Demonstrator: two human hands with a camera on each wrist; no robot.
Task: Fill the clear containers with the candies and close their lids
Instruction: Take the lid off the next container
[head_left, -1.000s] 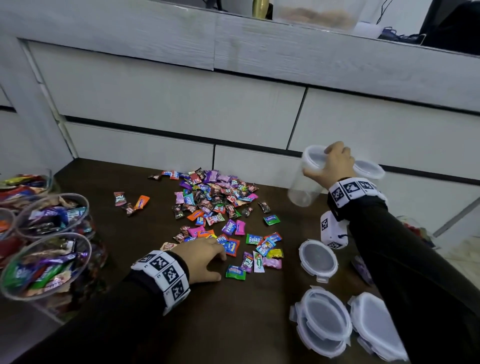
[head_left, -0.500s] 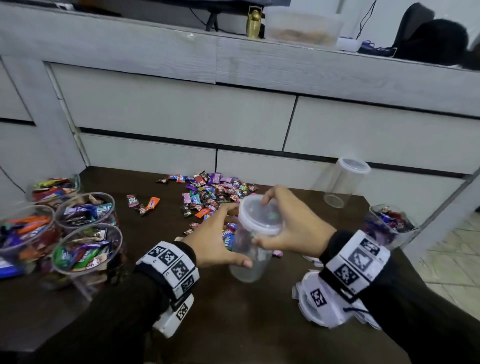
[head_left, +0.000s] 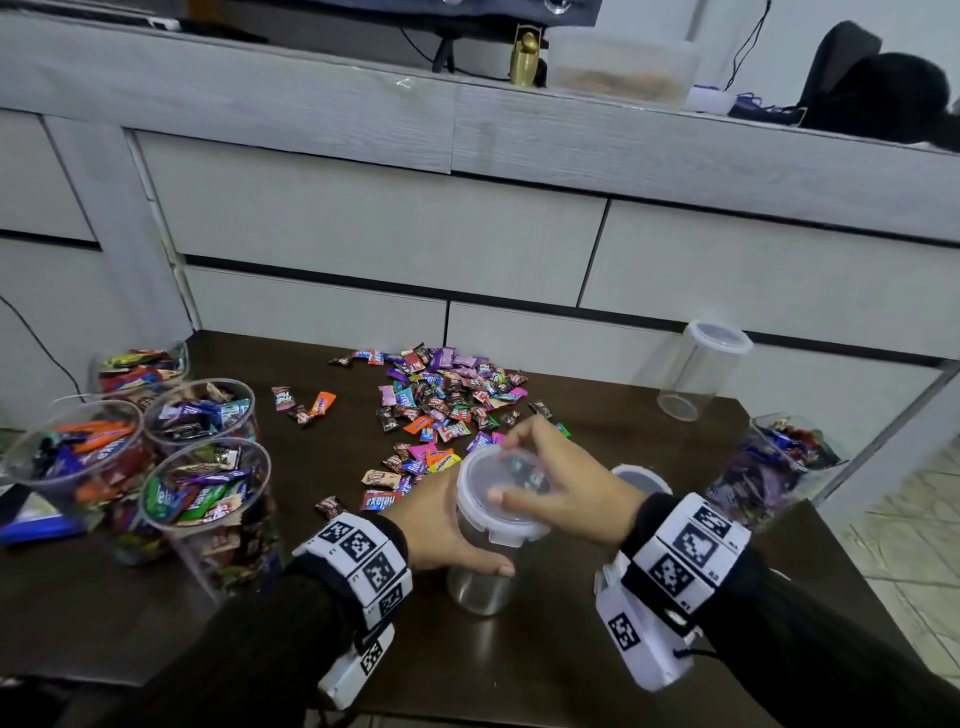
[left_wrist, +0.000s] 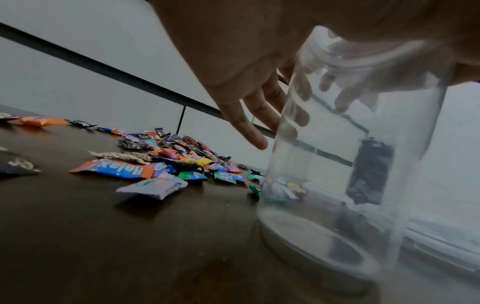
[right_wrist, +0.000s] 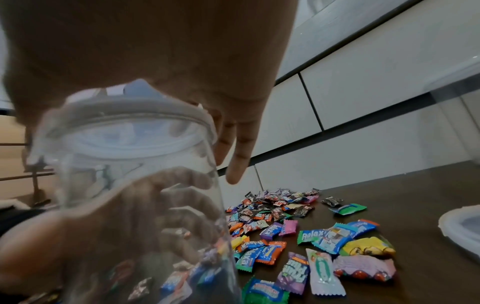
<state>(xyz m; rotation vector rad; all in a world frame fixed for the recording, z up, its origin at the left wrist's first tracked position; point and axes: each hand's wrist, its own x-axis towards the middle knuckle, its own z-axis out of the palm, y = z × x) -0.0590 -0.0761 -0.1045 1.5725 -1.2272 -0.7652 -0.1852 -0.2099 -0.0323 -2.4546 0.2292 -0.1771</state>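
Observation:
An empty clear container (head_left: 480, 592) stands on the dark table (head_left: 571, 670) near the front centre, its white-rimmed lid (head_left: 501, 501) on top. My left hand (head_left: 441, 525) wraps round its body, thumb in front and fingers behind, as the left wrist view shows through the container (left_wrist: 337, 164). My right hand (head_left: 566, 493) grips the lid from above, thumb on its top. In the right wrist view the palm covers the lid (right_wrist: 124, 115). A pile of wrapped candies (head_left: 447, 400) lies just behind.
Several open candy-filled containers (head_left: 202, 499) crowd the table's left side. Another filled one (head_left: 769, 467) stands at the right edge and a lidded empty one (head_left: 696, 374) at the back right. A loose lid (head_left: 641, 478) lies behind my right hand. Grey drawers (head_left: 363, 234) rise behind the table.
My right hand has carried the container from the back right to the front centre. My left hand has left the candies and taken hold of the container's body, and it now stands lower.

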